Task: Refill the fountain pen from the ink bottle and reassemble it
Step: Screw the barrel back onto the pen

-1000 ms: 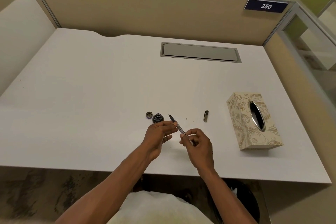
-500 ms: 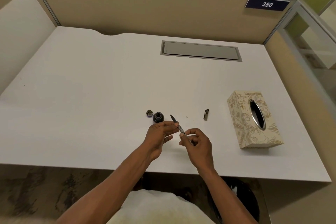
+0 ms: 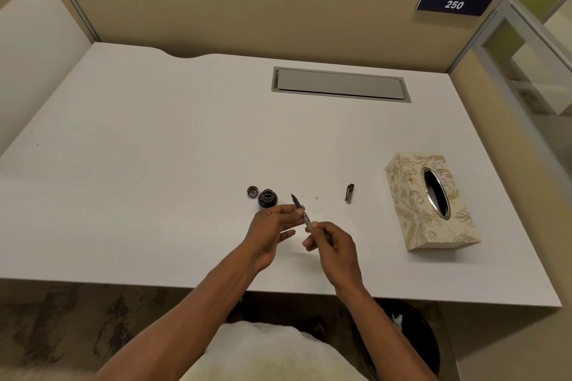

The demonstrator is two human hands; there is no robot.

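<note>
A slim dark fountain pen (image 3: 299,206) is held between both hands just above the white desk (image 3: 154,195), its nib pointing away and to the left. My left hand (image 3: 272,230) pinches it near the nib end. My right hand (image 3: 332,246) grips its rear part, which the fingers hide. An open dark ink bottle (image 3: 267,198) stands just beyond my left hand, with its round lid (image 3: 253,192) lying to its left. The dark pen cap (image 3: 349,193) with a clip lies on the desk to the right.
A patterned tissue box (image 3: 430,201) stands on the right side of the desk. A grey cable flap (image 3: 340,84) is set into the desk at the back. Beige partition walls close off the back and right.
The hands and the pen have stayed almost in place; my fingers have shifted slightly on the pen. Everything on the desk is where it was.
</note>
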